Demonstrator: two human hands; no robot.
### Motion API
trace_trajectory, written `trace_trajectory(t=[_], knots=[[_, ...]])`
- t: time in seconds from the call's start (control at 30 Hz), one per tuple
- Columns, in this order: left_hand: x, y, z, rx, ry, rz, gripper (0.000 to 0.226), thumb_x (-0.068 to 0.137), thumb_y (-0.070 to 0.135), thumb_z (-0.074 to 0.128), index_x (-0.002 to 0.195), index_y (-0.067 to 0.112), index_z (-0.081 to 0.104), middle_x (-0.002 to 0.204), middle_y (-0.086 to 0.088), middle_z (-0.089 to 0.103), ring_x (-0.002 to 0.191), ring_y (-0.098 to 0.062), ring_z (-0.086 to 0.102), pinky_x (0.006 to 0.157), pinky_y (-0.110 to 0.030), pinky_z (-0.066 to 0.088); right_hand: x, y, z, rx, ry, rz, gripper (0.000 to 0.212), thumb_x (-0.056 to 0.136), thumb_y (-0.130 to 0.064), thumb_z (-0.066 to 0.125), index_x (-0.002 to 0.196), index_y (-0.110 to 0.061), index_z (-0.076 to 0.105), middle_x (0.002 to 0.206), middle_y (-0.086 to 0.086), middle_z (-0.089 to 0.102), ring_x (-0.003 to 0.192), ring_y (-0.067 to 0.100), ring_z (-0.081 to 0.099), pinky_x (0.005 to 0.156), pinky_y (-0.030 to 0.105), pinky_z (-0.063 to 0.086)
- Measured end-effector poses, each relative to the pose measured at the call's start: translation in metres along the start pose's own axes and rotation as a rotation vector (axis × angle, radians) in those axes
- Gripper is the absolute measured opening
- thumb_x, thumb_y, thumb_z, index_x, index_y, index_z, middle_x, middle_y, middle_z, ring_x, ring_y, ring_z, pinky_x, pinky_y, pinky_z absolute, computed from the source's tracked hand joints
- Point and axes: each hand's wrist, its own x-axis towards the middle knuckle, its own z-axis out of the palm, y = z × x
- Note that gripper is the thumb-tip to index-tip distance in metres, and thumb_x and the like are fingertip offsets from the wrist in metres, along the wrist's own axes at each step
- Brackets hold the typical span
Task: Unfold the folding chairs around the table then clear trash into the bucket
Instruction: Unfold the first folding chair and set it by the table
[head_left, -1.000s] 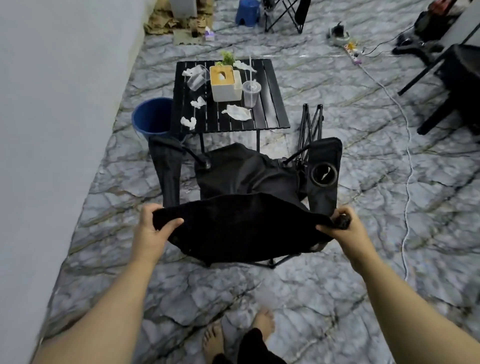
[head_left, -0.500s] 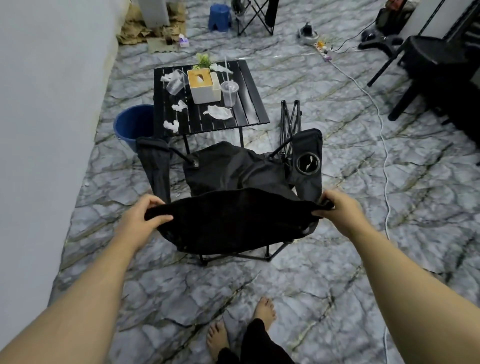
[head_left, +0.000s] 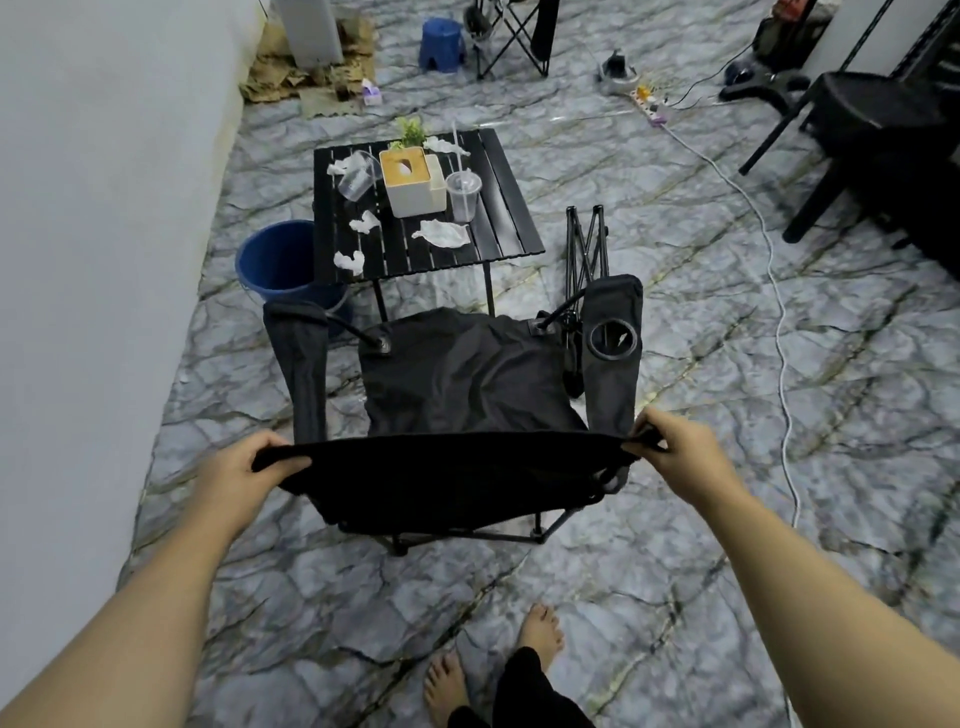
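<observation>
Hands on the chair (head_left: 457, 374), both of them. The left hand (head_left: 239, 467) is curled over the left top corner of the backrest. The right hand (head_left: 680, 452) pinches the right corner, with fingers and thumb clamped on the black cloth. The fabric is pulled flat between the two grips. The chair stands open on the marbled floor (head_left: 675, 597), facing the table (head_left: 511, 218), with its seat sagging and a cup holder (head_left: 613, 338) in the right armrest.

Up on the slatted table top lie crumpled tissues (head_left: 349, 261). There is also a clear cup tipped on its side (head_left: 358, 176), a lidded cup (head_left: 463, 196) standing upright with a straw, a tissue box (head_left: 413, 182) and a small plant (head_left: 410, 132).

The blue bucket (head_left: 275, 260) sits on the floor at the table's left, just beside the wall. A folded chair (head_left: 587, 244) stands upright off the table's near right corner, just beyond the armrest.

Further back are a blue stool (head_left: 441, 44), a power strip (head_left: 652, 106) and a small carton (head_left: 371, 92). Its print is too blurred to read.
</observation>
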Motion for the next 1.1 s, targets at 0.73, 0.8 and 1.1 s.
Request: trace_trajectory(t=[0.73, 0.8, 1.1], knots=[[0.007, -0.018, -0.012, -0.047, 0.097, -0.030, 0.020, 0.077, 0.009, 0.072, 0.067, 0.020, 0.059, 0.067, -0.002, 0.060, 0.063, -0.016, 0.052, 0.059, -0.018, 0.040, 0.006, -0.016, 0.011, -0.119, 0.064, -0.100, 0.028, 0.084, -0.010, 0.067, 0.074, -0.017, 0.041, 0.063, -0.002, 0.047, 0.062, 0.025, 0.047, 0.053, 0.029, 0.034], [0.010, -0.019, -0.012, -0.051, 0.104, -0.020, 0.016, 0.077, 0.009, 0.072, 0.070, 0.017, 0.061, 0.067, 0.001, 0.059, 0.063, -0.011, 0.051, 0.056, -0.012, 0.040, 0.008, -0.020, 0.008, -0.098, 0.103, -0.114, 0.029, 0.082, -0.008, 0.067, 0.075, -0.020, 0.041, 0.060, -0.012, 0.044, 0.061, 0.014, 0.048, 0.055, 0.020, 0.035], [-0.002, -0.027, -0.010, -0.051, 0.017, -0.083, 0.010, 0.078, 0.017, 0.071, 0.074, 0.014, 0.063, 0.074, -0.004, 0.063, 0.070, -0.014, 0.054, 0.062, -0.026, 0.039, -0.004, -0.016, 0.011, -0.034, 0.016, -0.051, 0.050, 0.084, -0.008, 0.066, 0.065, -0.040, 0.034, 0.066, -0.016, 0.049, 0.066, 0.012, 0.049, 0.059, 0.019, 0.037]])
